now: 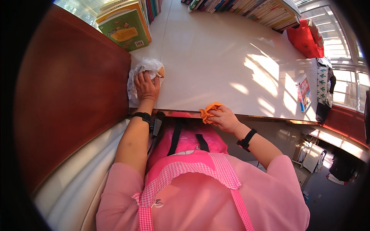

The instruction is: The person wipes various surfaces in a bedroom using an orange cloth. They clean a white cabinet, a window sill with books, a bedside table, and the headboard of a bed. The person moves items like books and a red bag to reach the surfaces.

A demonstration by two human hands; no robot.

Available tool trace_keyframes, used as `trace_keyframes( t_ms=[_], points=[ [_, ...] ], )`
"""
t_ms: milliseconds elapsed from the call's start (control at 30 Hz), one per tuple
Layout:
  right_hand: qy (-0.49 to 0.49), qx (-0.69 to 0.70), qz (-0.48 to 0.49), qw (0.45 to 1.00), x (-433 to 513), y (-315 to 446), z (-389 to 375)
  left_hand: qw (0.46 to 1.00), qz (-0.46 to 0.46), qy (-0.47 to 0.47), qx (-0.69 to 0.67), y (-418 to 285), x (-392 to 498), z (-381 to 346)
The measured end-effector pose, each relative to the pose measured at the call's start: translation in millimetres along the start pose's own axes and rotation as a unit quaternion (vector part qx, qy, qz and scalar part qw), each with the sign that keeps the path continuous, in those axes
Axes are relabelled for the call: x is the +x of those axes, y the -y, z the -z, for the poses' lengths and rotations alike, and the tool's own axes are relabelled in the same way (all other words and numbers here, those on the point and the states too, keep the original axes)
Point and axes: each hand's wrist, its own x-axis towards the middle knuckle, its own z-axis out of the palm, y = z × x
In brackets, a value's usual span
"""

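Note:
My left hand [149, 86] rests on a crumpled white plastic bag [149, 64] at the left end of the white desk top [196, 63]. A tan item [161, 72] shows at the bag's right side; what it is I cannot tell. The fingers are spread over the bag and press into it. In my right hand [227, 119] is a bunched orange cloth [210, 109], held against the desk's front edge. Part of the cloth is hidden under the fingers.
A dark red wooden panel [75, 72] borders the desk on the left. Upright books [124, 30] stand at the back left, and a long row of books [245, 10] at the back. On the right are a red bag [305, 40], a small book [304, 92] and a cactus-print fabric item [323, 83].

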Motion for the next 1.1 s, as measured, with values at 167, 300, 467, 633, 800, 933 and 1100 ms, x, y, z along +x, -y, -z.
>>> trace_keyframes(
  t_ms=[167,300,467,633,800,933,1100],
  points=[
    [-0.13,0.008,-0.014,0.991,29,0,-7,1.0,0.002,-0.002,-0.031,5,1,0],
    [-0.244,0.034,-0.094,0.965,126,12,-12,0.997,0.002,0.007,-0.075,15,8,-5],
    [-0.172,-0.036,-0.123,0.977,216,34,-5,0.997,-0.001,-0.006,-0.072,26,13,-16],
    [-0.02,-0.067,0.051,0.996,188,59,-20,0.995,0.007,-0.008,-0.097,29,14,-23],
    [-0.002,-0.027,0.139,0.99,90,57,-37,0.994,0.018,0.049,-0.095,26,18,-11],
    [0.059,-0.043,0.116,0.991,8,10,-20,0.995,0.006,0.049,-0.085,13,19,14],
    [0.043,0.265,-0.058,0.962,-61,-34,4,0.999,-0.005,0.042,-0.008,-16,10,57]
  ],
)
